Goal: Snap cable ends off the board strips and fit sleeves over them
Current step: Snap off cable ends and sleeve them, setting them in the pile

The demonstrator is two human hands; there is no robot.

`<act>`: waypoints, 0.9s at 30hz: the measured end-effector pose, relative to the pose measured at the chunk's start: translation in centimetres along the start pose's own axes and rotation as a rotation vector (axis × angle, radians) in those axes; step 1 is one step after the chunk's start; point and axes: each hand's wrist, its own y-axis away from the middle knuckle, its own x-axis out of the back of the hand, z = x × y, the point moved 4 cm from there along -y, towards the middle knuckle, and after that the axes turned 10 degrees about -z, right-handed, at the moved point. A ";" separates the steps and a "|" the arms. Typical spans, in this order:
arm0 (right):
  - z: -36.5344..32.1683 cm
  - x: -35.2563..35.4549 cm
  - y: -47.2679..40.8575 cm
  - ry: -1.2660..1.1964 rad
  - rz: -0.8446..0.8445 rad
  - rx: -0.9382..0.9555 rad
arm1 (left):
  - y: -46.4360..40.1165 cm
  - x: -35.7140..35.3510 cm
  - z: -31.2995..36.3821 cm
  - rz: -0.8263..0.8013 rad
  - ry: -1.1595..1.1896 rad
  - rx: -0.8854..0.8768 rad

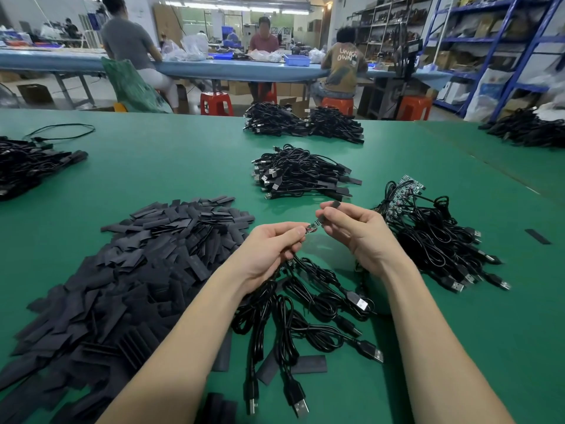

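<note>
My left hand (276,244) pinches a small green board piece (312,227) at the end of a black cable. My fingers are curled around it. More cables (305,304) hang down from this hand and spread out on the green table (171,166) below it.

My right hand (356,228) is just to the right of my left hand. It pinches a black sleeve (331,206) between thumb and fingers. The low end of the sleeve touches the tip of the board piece. The top end sticks up past my fingers.

To the left of my left hand is a big pile of flat black sleeves (137,276). A few loose sleeves (307,364) lie under the cables, nearer to me than my left hand.

To the right of my left hand, past my right hand, is a heap of cables joined to board strips (406,186). The strips are at the far end of that heap.

Beyond my left hand, farther up the table, is a heap of black cables (301,174) with dark sleeved ends. Past that heap is another cable heap (302,123) near the far edge of the table.

Far to the left of my left hand is one more cable heap (30,163).

Beyond the table, three people (263,36) sit at a long blue table (61,61).
</note>
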 end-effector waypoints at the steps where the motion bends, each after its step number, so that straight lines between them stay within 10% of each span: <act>1: -0.1 0.1 0.1 -0.016 -0.024 -0.026 | 0.1 0.0 0.1 -0.023 -0.001 -0.003; 27: -2.0 -2.8 0.1 -0.024 -0.126 0.106 | 1.3 1.2 5.1 0.038 -0.278 -0.205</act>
